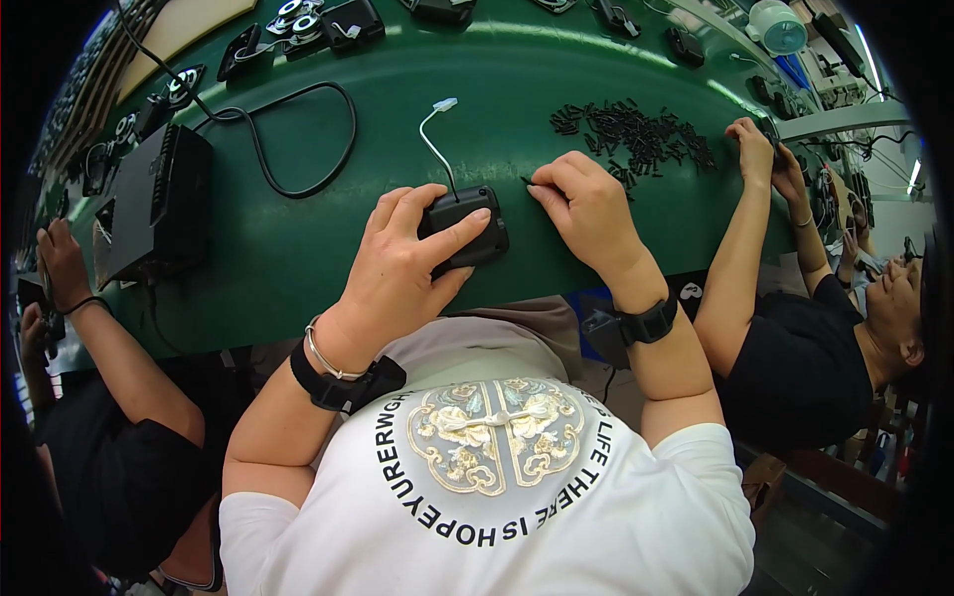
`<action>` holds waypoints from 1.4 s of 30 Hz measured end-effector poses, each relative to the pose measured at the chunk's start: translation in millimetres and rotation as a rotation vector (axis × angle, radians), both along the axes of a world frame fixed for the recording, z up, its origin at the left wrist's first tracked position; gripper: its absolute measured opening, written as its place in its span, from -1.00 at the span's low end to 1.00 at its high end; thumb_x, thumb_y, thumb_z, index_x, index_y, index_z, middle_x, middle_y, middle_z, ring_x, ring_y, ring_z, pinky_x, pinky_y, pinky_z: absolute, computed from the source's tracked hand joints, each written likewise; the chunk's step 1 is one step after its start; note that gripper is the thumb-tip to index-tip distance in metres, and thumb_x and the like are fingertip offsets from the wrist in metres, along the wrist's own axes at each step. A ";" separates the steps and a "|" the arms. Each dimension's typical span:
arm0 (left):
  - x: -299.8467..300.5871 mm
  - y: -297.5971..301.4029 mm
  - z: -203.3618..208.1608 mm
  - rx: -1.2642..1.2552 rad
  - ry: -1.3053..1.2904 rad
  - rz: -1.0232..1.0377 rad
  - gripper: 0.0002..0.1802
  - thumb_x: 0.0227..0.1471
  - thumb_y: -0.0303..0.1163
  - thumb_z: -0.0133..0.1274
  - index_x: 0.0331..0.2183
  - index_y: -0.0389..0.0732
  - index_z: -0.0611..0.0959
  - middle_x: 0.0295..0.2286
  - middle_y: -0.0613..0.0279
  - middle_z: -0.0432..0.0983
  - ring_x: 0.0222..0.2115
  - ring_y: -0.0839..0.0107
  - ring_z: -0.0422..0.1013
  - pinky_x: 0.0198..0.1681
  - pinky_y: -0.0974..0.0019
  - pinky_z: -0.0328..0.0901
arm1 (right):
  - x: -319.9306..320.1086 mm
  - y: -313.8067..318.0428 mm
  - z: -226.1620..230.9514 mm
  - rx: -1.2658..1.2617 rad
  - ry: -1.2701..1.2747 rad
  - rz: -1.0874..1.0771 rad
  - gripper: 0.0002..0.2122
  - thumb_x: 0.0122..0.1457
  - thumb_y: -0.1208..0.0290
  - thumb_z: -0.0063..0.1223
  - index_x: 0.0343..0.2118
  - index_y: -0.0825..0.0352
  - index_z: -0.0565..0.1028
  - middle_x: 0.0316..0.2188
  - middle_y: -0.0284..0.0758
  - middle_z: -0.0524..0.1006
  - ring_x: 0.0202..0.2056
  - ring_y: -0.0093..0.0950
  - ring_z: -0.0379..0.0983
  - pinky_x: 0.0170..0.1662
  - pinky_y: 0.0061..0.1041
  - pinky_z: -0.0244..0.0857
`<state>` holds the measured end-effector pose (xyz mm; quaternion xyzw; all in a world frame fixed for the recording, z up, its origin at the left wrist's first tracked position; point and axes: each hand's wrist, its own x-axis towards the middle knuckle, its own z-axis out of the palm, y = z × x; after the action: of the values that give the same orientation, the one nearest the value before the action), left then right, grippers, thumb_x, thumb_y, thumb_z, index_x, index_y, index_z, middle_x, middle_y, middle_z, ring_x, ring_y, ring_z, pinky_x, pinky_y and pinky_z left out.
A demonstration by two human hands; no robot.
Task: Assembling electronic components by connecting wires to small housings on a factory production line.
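My left hand point(409, 243) is closed around a small black plastic case point(482, 241) on the green table, its thumb across the top face. From the case's far edge runs a thin cable point(433, 141) that ends in a white connector. My right hand point(588, 211) is just right of the case, thumb and forefinger pinched on a small black screw point(527, 181) whose tip sticks out. Close beyond that hand lies a loose heap of black screws point(646, 139). The fingers hide most of the held screw and the case's left side.
A larger black box point(157, 204) stands at the left, near a looped black cable point(348, 149). Along the far edge are speaker parts point(298, 22) and black cases point(686, 45). Co-workers sit on both sides, one's hand point(752, 149) at the right, another's point(65, 263) at the left.
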<state>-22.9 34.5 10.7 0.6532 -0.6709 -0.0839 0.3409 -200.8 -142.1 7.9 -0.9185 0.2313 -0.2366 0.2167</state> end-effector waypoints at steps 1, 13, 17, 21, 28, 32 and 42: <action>-0.5 0.1 0.1 0.000 -0.003 0.006 -0.32 -0.31 -0.48 0.34 -0.02 0.09 0.64 -0.05 -0.10 0.39 -0.05 -0.08 0.32 0.02 0.03 0.31 | 0.6 0.5 -4.5 -0.159 -0.024 0.035 -0.95 0.11 0.56 0.15 -0.36 0.37 0.52 -0.46 -0.34 0.43 -0.46 -0.51 0.35 -0.35 -0.57 0.27; 1.0 1.5 -5.5 -0.016 0.008 0.007 -0.31 -0.30 -0.48 0.34 -0.01 0.10 0.63 -0.04 -0.10 0.39 -0.05 -0.08 0.32 0.03 0.03 0.30 | -6.0 38.1 44.2 0.340 0.146 0.223 -0.92 0.16 0.49 0.06 -0.35 0.39 0.45 -0.44 -0.20 0.44 -0.39 -0.20 0.41 -0.31 -0.32 0.31; 0.6 0.3 -4.8 -0.019 0.013 -0.002 -0.32 -0.30 -0.48 0.33 -0.01 0.09 0.63 -0.03 -0.09 0.39 -0.05 -0.08 0.32 0.02 0.03 0.30 | -1.5 40.0 34.6 0.181 0.178 0.228 -0.91 0.16 0.47 0.08 -0.38 0.38 0.44 -0.45 -0.21 0.44 -0.39 -0.22 0.41 -0.30 -0.31 0.30; -1.0 0.1 -4.8 -0.015 0.014 -0.003 -0.32 -0.30 -0.48 0.33 -0.01 0.08 0.63 -0.03 -0.10 0.38 -0.05 -0.08 0.31 0.02 0.02 0.30 | 0.9 44.4 29.5 0.081 0.147 0.221 -0.89 0.14 0.47 0.11 -0.42 0.37 0.44 -0.47 -0.22 0.44 -0.40 -0.22 0.41 -0.29 -0.31 0.30; -1.2 -0.6 -3.1 0.001 0.016 -0.009 -0.32 -0.30 -0.49 0.33 -0.01 0.08 0.63 -0.03 -0.09 0.38 -0.04 -0.08 0.31 0.04 0.01 0.29 | -10.9 46.3 23.2 0.156 0.053 0.120 -0.88 0.07 0.48 0.21 -0.40 0.37 0.48 -0.48 -0.26 0.45 -0.45 -0.31 0.43 -0.35 -0.39 0.33; 0.7 -0.9 -4.3 0.009 0.025 -0.005 -0.32 -0.31 -0.49 0.33 -0.01 0.07 0.63 -0.03 -0.08 0.38 -0.03 -0.08 0.30 0.05 0.01 0.28 | -42.6 25.3 17.2 0.304 -0.084 -0.180 -0.83 0.02 0.50 0.27 -0.33 0.37 0.53 -0.45 -0.30 0.48 -0.47 -0.40 0.43 -0.39 -0.48 0.34; 1.3 -0.2 -5.6 0.009 0.026 -0.014 -0.31 -0.32 -0.50 0.34 -0.02 0.06 0.63 -0.03 -0.07 0.38 -0.03 -0.07 0.30 0.05 0.01 0.28 | -47.4 6.0 4.5 -0.056 -0.078 -0.165 -0.80 -0.01 0.55 0.28 -0.28 0.36 0.56 -0.44 -0.32 0.49 -0.46 -0.44 0.43 -0.38 -0.53 0.33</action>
<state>-21.6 34.3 5.1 0.6489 -0.6706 -0.0979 0.3459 -248.3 -136.1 12.4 -0.8921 0.2910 -0.2953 0.1796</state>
